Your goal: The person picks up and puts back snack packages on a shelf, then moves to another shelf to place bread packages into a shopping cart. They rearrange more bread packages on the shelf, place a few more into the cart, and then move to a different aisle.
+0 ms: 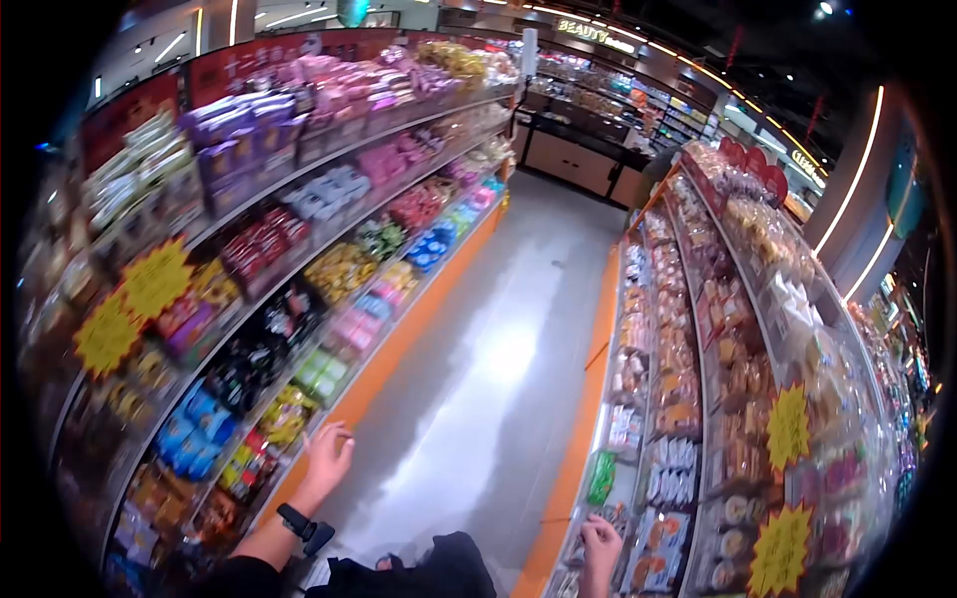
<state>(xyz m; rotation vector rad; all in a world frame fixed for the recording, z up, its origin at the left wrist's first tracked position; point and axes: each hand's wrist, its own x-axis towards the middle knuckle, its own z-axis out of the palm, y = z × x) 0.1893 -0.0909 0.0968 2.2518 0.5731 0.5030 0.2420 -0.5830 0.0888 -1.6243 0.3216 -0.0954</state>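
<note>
My left hand (330, 456) hangs over the edge of the left shelf and the aisle floor, its fingers apart and nothing in it. A black band with a dark device (305, 528) is on that wrist. Yellow packets (286, 415) lie on the lowest shelf just beyond it. Beside the right shelf's front edge is my right hand (600, 541), its fingers curled; whether anything is between them is too small to tell. A green package (602, 476) lies on the shelf just above this hand.
Tiered shelves of packaged goods line both sides, with orange bases (419, 319) along the grey floor (498, 289). Yellow starburst signs (788, 429) hang on both shelves. A dark-topped counter (566, 159) stands at the aisle's far end.
</note>
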